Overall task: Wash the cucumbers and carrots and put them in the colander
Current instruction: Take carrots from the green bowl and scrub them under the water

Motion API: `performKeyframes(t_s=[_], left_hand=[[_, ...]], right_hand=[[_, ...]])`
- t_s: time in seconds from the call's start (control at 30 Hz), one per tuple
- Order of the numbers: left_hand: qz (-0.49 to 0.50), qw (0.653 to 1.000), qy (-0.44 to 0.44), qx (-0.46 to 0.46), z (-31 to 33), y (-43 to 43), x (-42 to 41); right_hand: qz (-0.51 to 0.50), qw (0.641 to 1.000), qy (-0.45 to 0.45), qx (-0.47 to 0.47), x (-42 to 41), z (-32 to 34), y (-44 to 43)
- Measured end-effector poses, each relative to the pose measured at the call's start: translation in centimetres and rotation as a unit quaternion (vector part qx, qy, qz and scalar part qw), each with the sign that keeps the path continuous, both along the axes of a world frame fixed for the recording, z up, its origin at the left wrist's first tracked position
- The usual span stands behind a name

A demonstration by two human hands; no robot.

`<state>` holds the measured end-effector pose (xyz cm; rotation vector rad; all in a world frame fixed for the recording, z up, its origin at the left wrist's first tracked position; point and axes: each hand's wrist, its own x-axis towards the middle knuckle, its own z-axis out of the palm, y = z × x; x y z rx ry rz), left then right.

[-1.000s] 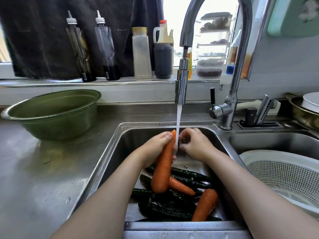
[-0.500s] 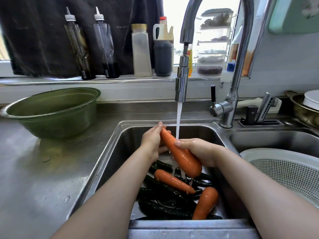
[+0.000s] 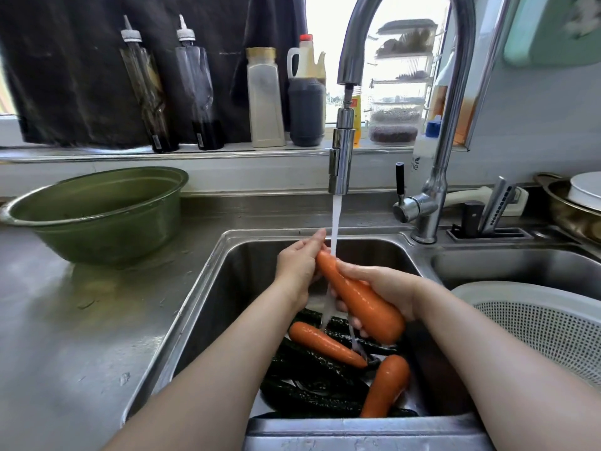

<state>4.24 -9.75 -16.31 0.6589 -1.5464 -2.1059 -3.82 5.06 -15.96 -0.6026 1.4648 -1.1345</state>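
**Carrot under the tap, both of your hands on it**

You hold one large orange carrot over the stainless steel sink. It slants, with its thin end up and to the left and its thick end down and to the right. Your left hand closes around the thin end, one finger pointing up beside the water. Your right hand wraps the thick half, with the thumb lying along the top and the fingers curled underneath.

The stream of water falls from the head of the tall chrome tap and hits the carrot close to its thin end. From there it runs off into the sink.

Below your hands, two more orange carrots lie on a pile of dark green cucumbers on the sink floor. One carrot lies crosswise just beneath the held one. The other leans near the front right corner.

The white plastic colander sits in the neighbouring basin on your right, just beside your right forearm. A round green basin stands on the steel counter to your left, well apart from the sink. Bottles and jars line the window ledge behind the tap.
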Motion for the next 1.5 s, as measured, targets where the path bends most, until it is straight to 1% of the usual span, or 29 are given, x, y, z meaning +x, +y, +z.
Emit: performKeyframes(t_s=[0.07,0.17,0.2,0.27,0.33,0.47,0.57,0.63,0.7,0.77,0.83,0.9,0.97,1.07,1.13,1.17,1.2,1.23,1.3,1.33,1.4,1.5], left_hand=[[-0.039,0.999,0.000,0.012,0.1,0.0,-0.1],[-0.120,0.985,0.050,0.115,0.6,-0.3,0.1],[-0.144,0.978,0.066,0.134,0.7,-0.4,0.2],[-0.185,0.967,0.090,0.152,0.9,-0.6,0.4],[-0.185,0.967,0.094,0.151,0.9,-0.6,0.5],[-0.118,0.982,0.067,0.133,0.9,-0.6,0.2],[-0.007,0.991,0.031,0.128,0.6,-1.6,0.0],[0.081,0.987,-0.001,0.141,0.1,-3.2,0.3],[0.142,0.977,-0.012,0.161,-0.2,-4.9,0.7],[0.167,0.971,-0.018,0.167,-0.3,-6.2,1.0],[0.174,0.973,-0.050,0.144,-0.7,-7.0,0.9],[0.149,0.980,-0.097,0.094,-1.4,-7.5,0.7],[0.094,0.979,-0.182,0.020,-2.3,-7.7,0.7],[-0.016,0.950,-0.300,-0.079,-3.3,-7.3,1.2],[-0.066,0.923,-0.336,-0.175,-3.3,-7.0,1.3],[-0.085,0.916,-0.332,-0.210,-3.1,-6.7,1.4],[-0.112,0.916,-0.318,-0.218,-2.8,-6.3,1.4],[-0.147,0.921,-0.300,-0.198,-2.6,-6.0,1.3],[-0.222,0.930,-0.268,-0.121,-2.1,-5.3,1.5],[-0.243,0.929,-0.263,-0.097,-1.9,-5.2,1.7],[-0.262,0.922,-0.268,-0.095,-2.0,-5.6,2.0],[-0.266,0.921,-0.267,-0.102,-1.9,-6.2,2.3]], right_hand=[[0.009,1.000,-0.009,-0.016,-0.2,-0.1,0.2],[-0.011,0.997,-0.056,-0.059,-0.9,-0.1,0.2],[-0.015,0.995,-0.068,-0.072,-1.1,0.0,0.2],[-0.012,0.991,-0.102,-0.091,-1.2,0.1,0.3],[0.002,0.986,-0.133,-0.101,-1.3,0.1,0.4],[-0.009,0.984,-0.157,-0.082,-1.2,0.6,0.1],[-0.044,0.986,-0.143,-0.073,-0.8,0.7,-0.1],[-0.049,0.986,-0.139,-0.079,-0.5,0.5,-0.3],[-0.052,0.982,-0.148,-0.102,-0.5,0.4,-0.8],[-0.058,0.980,-0.144,-0.124,-0.4,0.4,-1.2],[-0.054,0.978,-0.144,-0.145,-0.2,0.4,-1.5],[-0.039,0.973,-0.152,-0.171,-0.1,0.4,-1.4],[-0.050,0.970,-0.136,-0.195,0.0,0.4,-1.4],[-0.102,0.972,-0.058,-0.201,0.3,0.8,-1.5],[-0.144,0.972,-0.029,-0.183,0.4,0.9,-1.8],[-0.163,0.972,-0.024,-0.167,0.5,0.9,-2.0],[-0.179,0.972,-0.022,-0.148,0.7,0.8,-2.2],[-0.190,0.973,-0.022,-0.130,0.9,0.8,-2.3],[-0.204,0.972,-0.038,-0.108,1.4,0.7,-2.6],[-0.210,0.971,-0.051,-0.104,1.5,0.8,-2.7],[-0.218,0.968,-0.064,-0.103,1.7,0.9,-2.9],[-0.199,0.974,-0.046,-0.098,1.4,0.9,-3.0]])
